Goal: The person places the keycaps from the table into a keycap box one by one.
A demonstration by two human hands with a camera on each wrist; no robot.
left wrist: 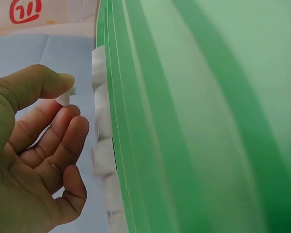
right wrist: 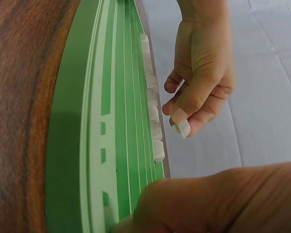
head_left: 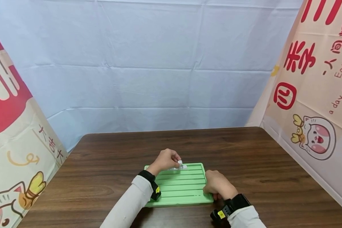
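A green ridged tray (head_left: 182, 185) lies on the table, with parallel grooves running across it. Several small white blocks (right wrist: 153, 104) stand in a row along its far groove. Just above that row, my left hand (head_left: 166, 160) pinches one small white block (left wrist: 63, 99) between thumb and fingertips; the right wrist view also shows this block (right wrist: 183, 128) held clear of the tray. My right hand (head_left: 218, 184) grips the tray's right edge near the front corner, its thumb side on the rim and its fingers partly hidden.
The brown wooden table (head_left: 102, 177) extends around the tray. A pale blue cloth (head_left: 154, 63) hangs behind it, and printed cloths (head_left: 307, 95) hang at both sides. Each wrist wears a black strap with a camera.
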